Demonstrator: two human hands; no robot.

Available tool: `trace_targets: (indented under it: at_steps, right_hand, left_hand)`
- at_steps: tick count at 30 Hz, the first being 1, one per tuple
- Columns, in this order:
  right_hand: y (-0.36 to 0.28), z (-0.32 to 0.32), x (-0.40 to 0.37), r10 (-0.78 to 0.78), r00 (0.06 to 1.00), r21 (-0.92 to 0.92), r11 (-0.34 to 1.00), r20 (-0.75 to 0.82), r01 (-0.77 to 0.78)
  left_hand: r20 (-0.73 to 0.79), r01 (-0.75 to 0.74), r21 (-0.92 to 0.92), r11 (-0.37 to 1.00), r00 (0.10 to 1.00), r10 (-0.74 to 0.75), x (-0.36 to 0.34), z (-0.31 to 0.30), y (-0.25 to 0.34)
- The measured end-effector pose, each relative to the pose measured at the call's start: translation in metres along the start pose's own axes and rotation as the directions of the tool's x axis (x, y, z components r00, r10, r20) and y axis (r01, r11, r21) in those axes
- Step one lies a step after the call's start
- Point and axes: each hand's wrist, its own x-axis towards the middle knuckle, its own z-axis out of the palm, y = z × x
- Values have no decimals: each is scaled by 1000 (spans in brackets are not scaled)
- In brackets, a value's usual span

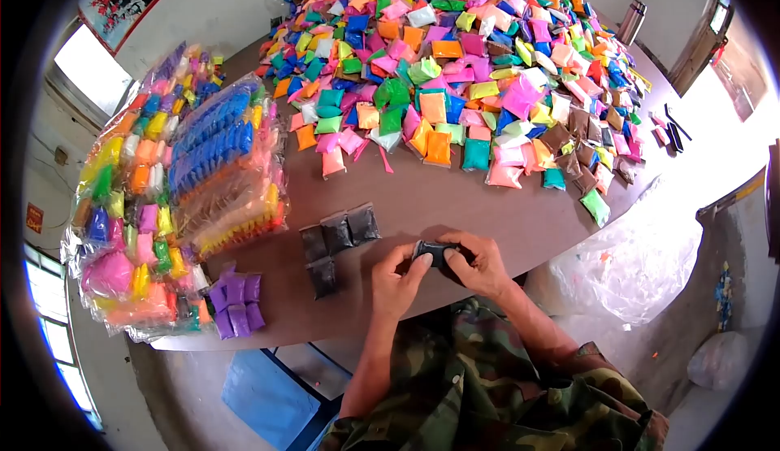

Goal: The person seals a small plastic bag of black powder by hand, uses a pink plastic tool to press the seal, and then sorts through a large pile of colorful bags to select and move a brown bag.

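Observation:
Between my left hand [398, 279] and my right hand [478, 264], a small black packet [435, 253] is pinched at both ends, near the table's front edge. The fingers of both hands are closed on it, thumbs on top. Left of my hands, several black packets [337, 233] lie on the brown table [317, 191] in a bent row, the lowest one [322, 276] closest to the front edge. Further left lies a small cluster of purple packets [236, 301].
A large heap of colourful packets [435, 106] covers the back of the table. Clear bags [215, 158] of sorted packets are stacked at left. A thermos [632, 20] and black tools [673, 130] are at right. A big plastic bag [638, 264] hangs beside the right edge. A blue stool [268, 394] stands below.

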Motion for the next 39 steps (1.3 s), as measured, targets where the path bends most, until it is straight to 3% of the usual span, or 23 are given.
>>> trace_targets:
  at_steps: [1, 3, 7, 10, 12, 15, 19, 25, 27, 30, 33, 37, 39]
  right_hand:
    - [-6, -1, 1, 1, 1000, -2, 1000, 1, -1]
    - [-19, -1, 5, -154, 986, -182, 969, 66, 164]
    - [-15, -1, 6, -143, 987, -204, 966, 80, 157]
    - [-15, -3, 5, -60, 996, -130, 989, 70, 68]
    - [-18, -3, 5, -58, 991, -143, 987, 119, 75]
    - [-14, 0, 4, -158, 980, -196, 964, 120, 179]
    - [-20, 3, 5, -159, 980, -231, 956, 120, 183]
    - [-11, 1, 4, -125, 987, -106, 985, 98, 135]
    - [-7, -1, 2, -50, 994, -30, 998, 99, 53]
    - [-5, -1, 1, -48, 993, -90, 994, 105, 57]
    - [-13, 0, 1, -18, 995, -137, 990, 100, 32]
    - [-14, 1, 2, -25, 995, -157, 987, 101, 41]
    - [-7, 1, 1, -2, 998, -30, 1000, 55, 4]
  left_hand:
    - [0, 1, -2, 1000, 1000, -1, 2, -1, -4]
    - [11, -42, 26, 999, 999, 42, 4, -2, -10]
    - [27, -25, 41, 999, 999, 24, 2, -4, -5]
    - [54, -46, 37, 998, 998, 44, 2, -1, -1]
    - [1, -139, 65, 988, 990, 140, 2, 3, 8]
    - [32, -16, 77, 997, 999, 14, 1, -1, 3]
    - [10, -29, -1, 1000, 1000, 29, 2, -5, -4]
    - [17, 10, -73, 997, 1000, -9, 1, -6, -2]
    - [-35, 56, -188, 981, 997, -63, 1, -1, 0]
    - [-13, 21, -53, 998, 1000, -22, 1, -6, 0]
    - [-31, -46, -50, 998, 999, 45, 1, -8, -2]
    - [-24, 27, -153, 988, 999, -31, 1, -10, -9]
    - [-44, -1, -187, 982, 999, -8, 1, -4, -8]
